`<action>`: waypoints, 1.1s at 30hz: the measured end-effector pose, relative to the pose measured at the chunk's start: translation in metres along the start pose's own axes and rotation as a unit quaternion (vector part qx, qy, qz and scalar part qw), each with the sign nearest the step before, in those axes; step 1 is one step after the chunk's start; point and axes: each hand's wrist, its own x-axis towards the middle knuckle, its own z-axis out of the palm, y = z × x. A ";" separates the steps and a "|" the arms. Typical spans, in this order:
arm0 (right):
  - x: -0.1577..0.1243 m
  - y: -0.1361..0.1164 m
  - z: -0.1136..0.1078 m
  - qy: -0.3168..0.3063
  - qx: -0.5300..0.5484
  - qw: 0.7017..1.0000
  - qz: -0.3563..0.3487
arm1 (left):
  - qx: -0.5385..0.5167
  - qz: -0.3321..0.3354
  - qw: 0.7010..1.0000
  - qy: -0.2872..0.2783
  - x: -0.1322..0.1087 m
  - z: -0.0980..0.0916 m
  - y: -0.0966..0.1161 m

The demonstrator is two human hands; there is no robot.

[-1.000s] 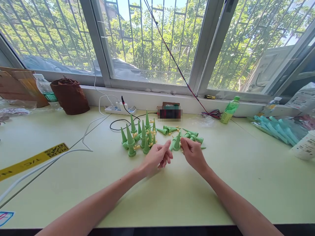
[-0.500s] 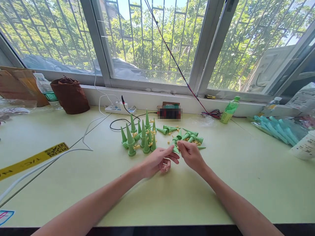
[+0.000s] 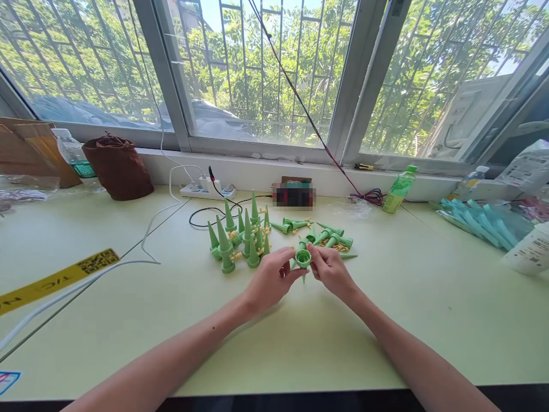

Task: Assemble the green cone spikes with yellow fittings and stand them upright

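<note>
Green plastic watering spike (image 3: 303, 259) is located between the two hands, above the near-middle of the pale tabletop (image 3: 274, 349), its hollow collar turned up toward the camera and its tip pointing to six o'clock. Left hand (image 3: 273, 276): thumb and fingers pinch the spike from its nine o'clock side, the thumb lying below the collar. Right hand (image 3: 333, 270): fingers curled, thumb and forefinger against the collar's three o'clock side; whether they pinch it or merely touch it cannot be told. Taking the held spike as the dial's centre, a cluster of watering spikes (image 3: 247, 236), mostly upright with tips raised, occupies ten o'clock, with small yellow valves (image 3: 237, 256) among them. Loose spikes (image 3: 333, 232) lie on their sides in a pile at one to two o'clock, more yellow fittings (image 3: 342, 248) beside them. A smaller group of lying spikes (image 3: 283, 228) is noted near eleven to twelve. Farther out, a white power strip (image 3: 208, 190) and a brown drawstring pouch (image 3: 119, 169) sit toward ten, and a green-capped bottle (image 3: 398, 190) leans at two.
</note>
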 end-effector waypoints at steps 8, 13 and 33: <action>0.000 -0.002 0.001 -0.004 0.010 1.000 0.010 | 0.106 0.113 0.988 0.002 -0.005 -0.004 -0.005; 0.001 -0.001 0.001 0.055 0.007 0.998 -0.002 | 0.015 -0.029 0.999 0.041 0.002 -0.004 0.000; -0.001 -0.004 -0.001 0.018 -0.097 0.995 -0.023 | -0.098 -0.079 0.989 -0.080 -0.001 0.001 0.006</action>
